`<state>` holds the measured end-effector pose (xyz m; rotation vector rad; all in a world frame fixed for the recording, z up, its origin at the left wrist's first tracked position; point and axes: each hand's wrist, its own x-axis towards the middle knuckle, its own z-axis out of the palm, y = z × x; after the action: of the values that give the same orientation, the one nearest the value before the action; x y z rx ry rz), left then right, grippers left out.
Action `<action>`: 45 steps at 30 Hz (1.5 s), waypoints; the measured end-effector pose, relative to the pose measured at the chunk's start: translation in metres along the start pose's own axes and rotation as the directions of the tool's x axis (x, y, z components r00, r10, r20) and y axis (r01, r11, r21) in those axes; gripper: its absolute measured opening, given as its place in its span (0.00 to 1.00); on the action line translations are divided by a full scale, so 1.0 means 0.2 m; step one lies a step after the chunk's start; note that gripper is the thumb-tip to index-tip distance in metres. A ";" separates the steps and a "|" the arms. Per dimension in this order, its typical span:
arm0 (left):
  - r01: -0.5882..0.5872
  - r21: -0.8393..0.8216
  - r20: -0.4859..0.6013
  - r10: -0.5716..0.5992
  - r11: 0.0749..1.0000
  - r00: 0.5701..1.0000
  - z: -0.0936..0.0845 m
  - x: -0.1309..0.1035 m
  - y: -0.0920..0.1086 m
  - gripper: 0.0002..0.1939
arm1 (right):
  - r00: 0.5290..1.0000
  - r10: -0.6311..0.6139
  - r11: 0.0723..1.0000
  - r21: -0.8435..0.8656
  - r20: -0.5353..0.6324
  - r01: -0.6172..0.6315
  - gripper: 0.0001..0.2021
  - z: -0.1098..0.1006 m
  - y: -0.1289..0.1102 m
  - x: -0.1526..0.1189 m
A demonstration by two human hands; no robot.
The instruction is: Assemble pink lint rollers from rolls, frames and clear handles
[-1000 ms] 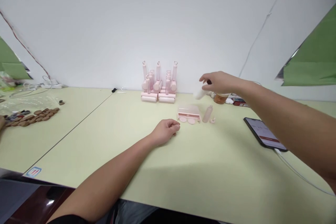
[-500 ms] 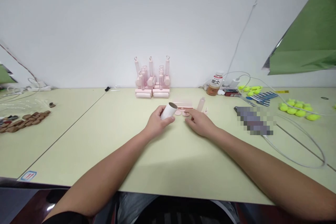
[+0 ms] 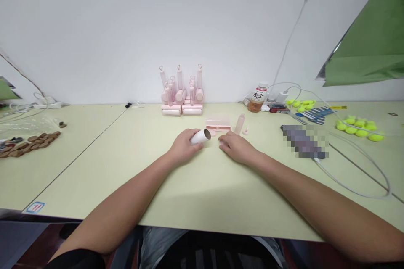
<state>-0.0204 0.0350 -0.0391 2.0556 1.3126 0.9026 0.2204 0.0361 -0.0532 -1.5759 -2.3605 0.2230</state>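
Note:
A white lint-roller refill [image 3: 199, 136], hollow with a brown cardboard inside, lies tilted in my left hand [image 3: 183, 146], its open end facing right. Close by, my right hand [image 3: 237, 147] is low over the table with thumb and fingers pinched together on a pink disc, mostly hidden by the fingers. Another pink disc [image 3: 213, 133] lies flat between the hands. Behind them is a pink lint-roller case [image 3: 218, 127] with a clear cover. A translucent pink handle [image 3: 240, 124] stands beyond my right hand, beside a small pink part [image 3: 245, 131].
Several assembled pink lint rollers [image 3: 182, 96] are stacked by the wall. At the back right stands a supplement bottle [image 3: 258, 97]. A phone [image 3: 303, 141] with a cable lies right, near yellow-green pieces [image 3: 358, 128]. Brown pieces [image 3: 34, 143] lie far left.
The refill has tipped from a steeper slant to nearly level. My right fingers have closed over the disc beside them, which now hardly shows. The view has shifted slightly.

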 end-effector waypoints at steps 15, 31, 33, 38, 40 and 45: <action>-0.230 0.313 0.228 0.162 0.921 0.960 -0.04 -0.04 0.05 0.23 | 0.988 0.156 0.697 0.708 0.006 -0.114 0.14 -0.03 -0.11 -0.04; -0.250 0.222 0.243 0.195 0.942 0.950 -0.01 -0.06 0.06 0.23 | 0.953 0.230 0.475 0.877 -0.199 0.069 0.10 0.00 -0.16 -0.06; -0.248 0.220 0.237 0.195 0.943 0.952 -0.01 -0.06 0.06 0.23 | 0.958 0.200 0.468 0.879 -0.203 0.089 0.11 0.00 -0.17 -0.07; -0.254 0.197 0.229 0.208 0.947 0.951 0.00 -0.06 0.06 0.22 | 0.966 0.136 0.463 0.876 -0.219 0.134 0.13 0.02 -0.17 -0.08; -0.256 0.186 0.229 0.211 0.949 0.950 0.00 -0.06 0.06 0.22 | 0.968 0.113 0.467 0.872 -0.223 0.146 0.14 0.02 -0.16 -0.08; -0.265 0.160 0.224 0.226 0.951 0.948 0.00 -0.06 0.05 0.21 | 0.970 0.052 0.491 0.852 -0.238 0.183 0.13 0.04 -0.14 -0.08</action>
<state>-0.0187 0.0203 -0.0341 2.4298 1.0830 0.6667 0.1982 0.0112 -0.0549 -0.9000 -1.6115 0.9901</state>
